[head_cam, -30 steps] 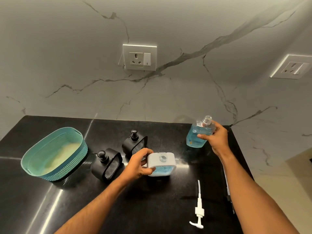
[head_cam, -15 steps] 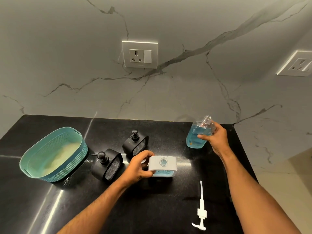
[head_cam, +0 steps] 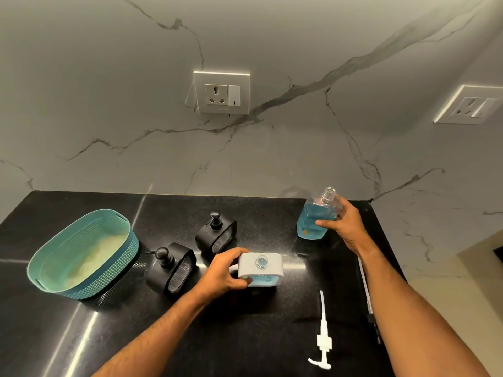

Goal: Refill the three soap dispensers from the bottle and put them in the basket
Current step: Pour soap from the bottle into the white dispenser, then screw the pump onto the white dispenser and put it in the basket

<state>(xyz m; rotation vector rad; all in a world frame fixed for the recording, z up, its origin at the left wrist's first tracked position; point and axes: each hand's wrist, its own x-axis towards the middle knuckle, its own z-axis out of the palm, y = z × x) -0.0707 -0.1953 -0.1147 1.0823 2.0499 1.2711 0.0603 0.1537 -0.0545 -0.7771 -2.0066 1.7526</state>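
Soap, blue, fills the lower part of the clear bottle [head_cam: 315, 217], which the right hand [head_cam: 341, 223] grips round its side at about two o'clock on the black worktop [head_cam: 245, 336]; the bottle is tilted, its long axis leaning so the uncapped neck points up and toward one o'clock, its base just above or on the surface, I cannot tell which. Left hand [head_cam: 224, 272] clamps the white dispenser [head_cam: 260, 268] at the centre, thumb on the near face and fingers over the far side; this dispenser stands upright with its open round mouth facing up, its long axis running three to nine o'clock, blue showing through its front panel. Two black dispensers stand at about ten o'clock from it, pumps fitted and upright: the nearer black dispenser [head_cam: 171, 268] just beside the left wrist, the farther black dispenser [head_cam: 216, 236] behind the left fingers, each with its mesh face turned toward four o'clock. Teal basket [head_cam: 81, 254] sits at nine o'clock, oval, its long axis running from seven to one o'clock, just beside the nearer black dispenser. White pump [head_cam: 323, 336] lies flat at five o'clock, tube pointing to twelve, nozzle head toward six; a second thin tube [head_cam: 363, 278] lies partly hidden under the right forearm. Two wall sockets [head_cam: 221, 92] sit on the marble wall.
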